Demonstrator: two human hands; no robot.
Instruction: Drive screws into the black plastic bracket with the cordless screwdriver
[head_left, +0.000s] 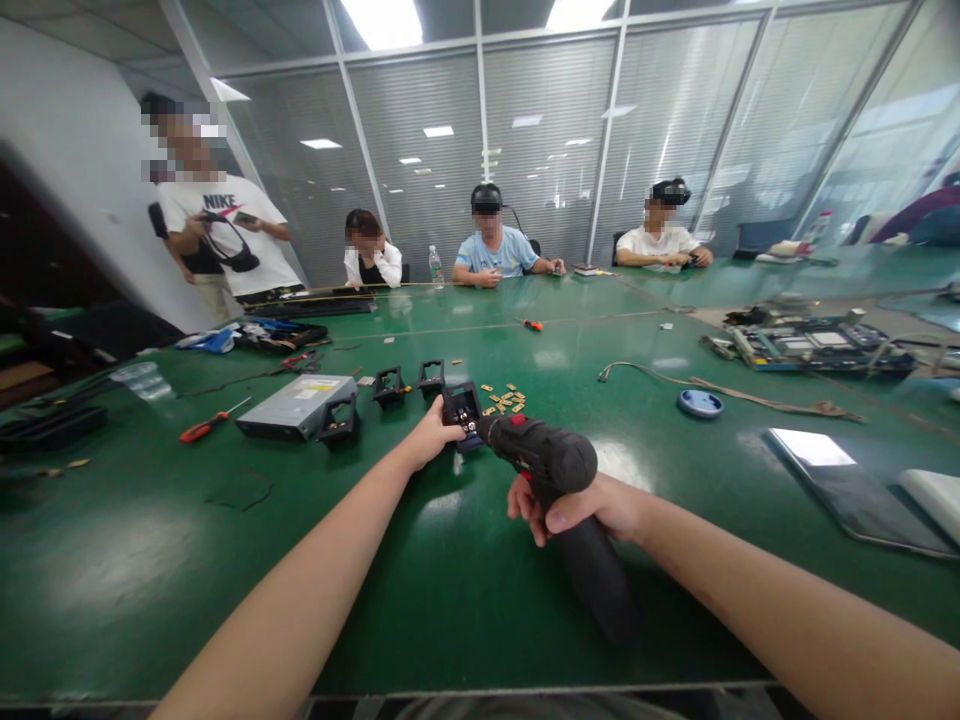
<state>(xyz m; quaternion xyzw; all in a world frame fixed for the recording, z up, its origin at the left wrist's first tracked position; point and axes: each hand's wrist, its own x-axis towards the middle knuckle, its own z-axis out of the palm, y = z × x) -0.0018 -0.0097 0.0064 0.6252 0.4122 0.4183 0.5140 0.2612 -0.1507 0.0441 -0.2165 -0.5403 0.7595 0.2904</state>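
My right hand (559,505) is wrapped round the grip of a black cordless drill (544,455) with red details. The drill's front end points left at a small black plastic housing (463,405) with metal parts inside; whether the tip touches them I cannot tell. Fingers of my left hand (433,437) grip the left side of that housing on the green table. Just behind it lies a scatter of small brass-coloured plates (506,402). Similar black frames, one (389,387) further left and another (431,377) behind my left hand, stand close by.
A grey optical drive (296,405) lies left, with another black frame (339,420) against it and an orange screwdriver (202,430) beyond. To the right are a blue round lid (700,403), a tablet-like slab (847,485) and circuit boards (817,338). Several people are across the green table (420,600).
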